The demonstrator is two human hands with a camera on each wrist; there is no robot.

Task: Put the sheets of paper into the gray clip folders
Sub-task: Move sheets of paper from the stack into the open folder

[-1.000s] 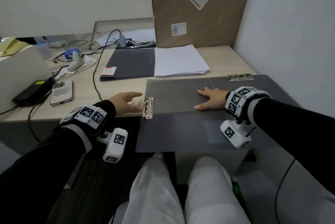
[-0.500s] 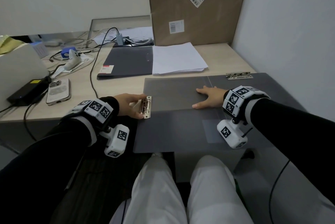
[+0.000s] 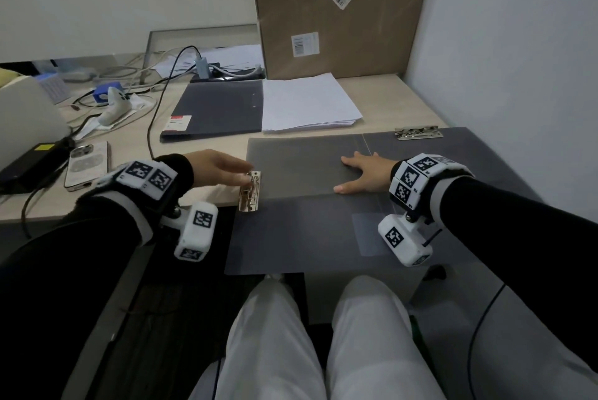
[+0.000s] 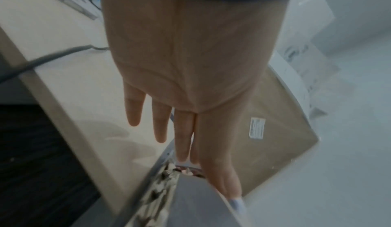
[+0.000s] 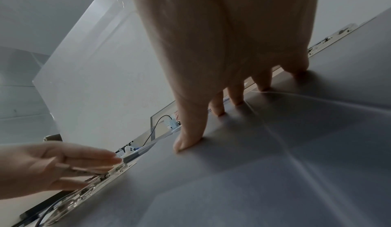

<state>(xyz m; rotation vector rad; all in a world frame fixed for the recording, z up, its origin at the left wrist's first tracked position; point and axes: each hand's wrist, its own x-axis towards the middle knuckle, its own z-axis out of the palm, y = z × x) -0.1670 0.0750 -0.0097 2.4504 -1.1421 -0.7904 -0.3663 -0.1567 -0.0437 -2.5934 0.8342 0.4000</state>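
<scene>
A phone (image 3: 86,164) and a black power brick (image 3: 30,164) lie at the desk's (image 3: 129,186) far left among several cables. Next comes the person's left hand (image 3: 220,169), fingers nearly straight, its thumb and fingertips on the raised lever of a metal clip (image 3: 249,191) at the left edge of an open gray folder (image 3: 307,205); whether the lever is truly pinched or only pressed is hard to tell from the blurred left wrist view. Beyond it, one closed dark folder (image 3: 216,113) lies flat with a single stack of white paper (image 3: 307,103) just beside it on the right; none of the sheets is in a clip folder. A large cardboard box (image 3: 343,8) leans upright against the wall behind the stack. Further right, the right hand (image 3: 365,174) lies flat, fingers spread and straight, pressing down on the open folder's cover and holding nothing. A second metal clip (image 3: 417,133) sits at the far edge of another gray folder (image 3: 479,157) that lies under the first one's right side. Three folders are visible in all, two of them with clips showing.
</scene>
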